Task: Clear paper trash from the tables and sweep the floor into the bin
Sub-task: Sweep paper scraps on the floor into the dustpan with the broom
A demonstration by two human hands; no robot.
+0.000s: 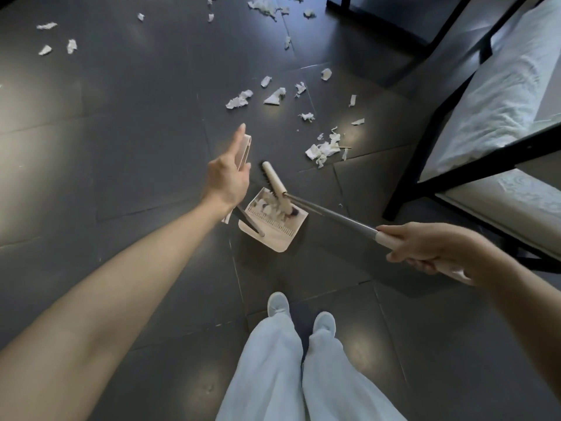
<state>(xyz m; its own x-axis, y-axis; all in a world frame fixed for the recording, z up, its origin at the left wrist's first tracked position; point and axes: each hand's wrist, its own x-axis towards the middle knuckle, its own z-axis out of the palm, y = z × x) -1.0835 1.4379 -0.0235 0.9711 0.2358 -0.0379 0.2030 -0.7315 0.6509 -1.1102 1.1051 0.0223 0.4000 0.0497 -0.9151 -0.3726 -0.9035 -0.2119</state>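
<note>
Sweeping partly done: a few paper scraps sit in the cream plastic dustpan, which stands on the floor ahead of the feet, with the broom head pushed into its mouth. Plenty is left: a torn tissue clump just beyond the pan, more crumpled bits mid-floor, and further bits far off. No bin in view, and table state can't be judged. Left hand has straight fingers laid along the dustpan's upright handle, steadying rather than wrapping it. Right hand is curled tight round the broom's cream grip, on a thin grey metal shaft. The floor is dark glossy tile; scraps are thin, soft and ragged.
</note>
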